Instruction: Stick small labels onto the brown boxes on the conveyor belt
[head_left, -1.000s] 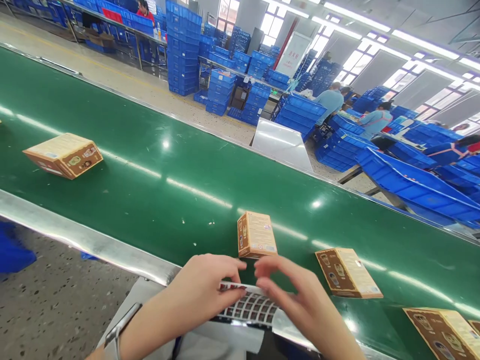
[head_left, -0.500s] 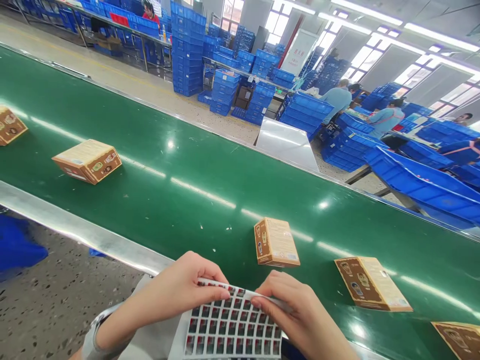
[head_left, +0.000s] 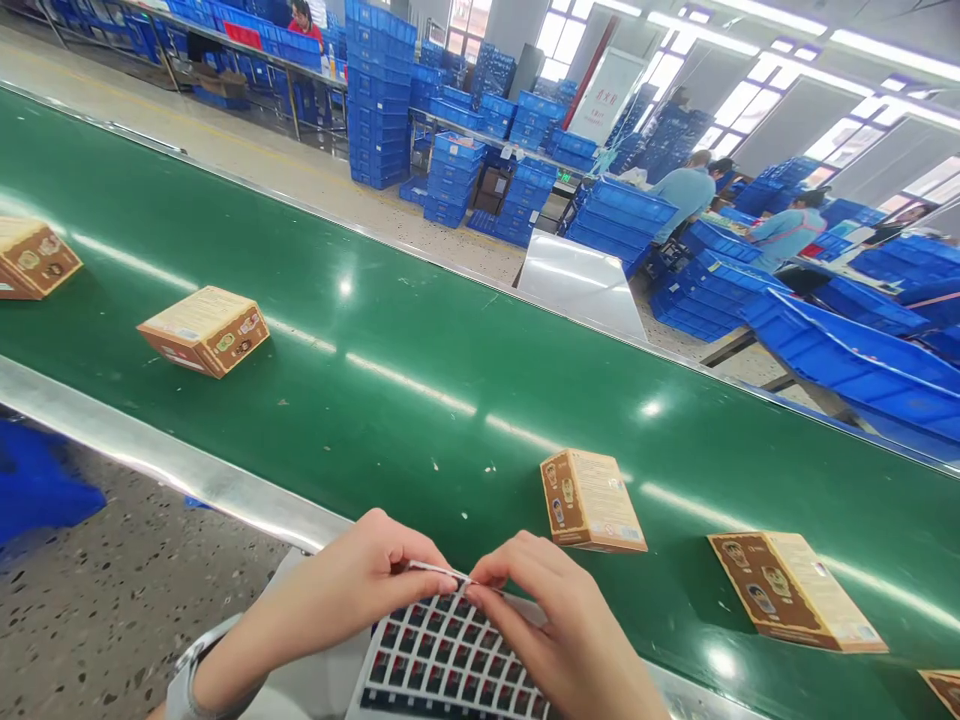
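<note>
Close in front of me, at the near rail of the green conveyor belt (head_left: 405,440), I have a sheet of small dark-and-red stickers (head_left: 450,655) with a white grid between them. My left hand (head_left: 375,575) pinches its top edge between thumb and fingers. Right beside it, my right hand (head_left: 532,600) pinches the same edge, the two sets of fingertips nearly touching. The sheet bends under the grip, and its lower part runs out of view. The nearest brown-and-cream carton (head_left: 596,500) sits on the belt just beyond my right hand.
Further cartons lie on the belt, one to the right (head_left: 795,590) and one to the left (head_left: 206,330). A metal rail (head_left: 172,460) edges the belt's near side. Across it stand stacked blue crates (head_left: 379,95), a slanted metal plate (head_left: 581,285) and co-workers in blue (head_left: 787,235).
My right hand has slid left along the sheet's edge toward my left hand, and the sheet bends more. The cartons have moved right along the belt.
</note>
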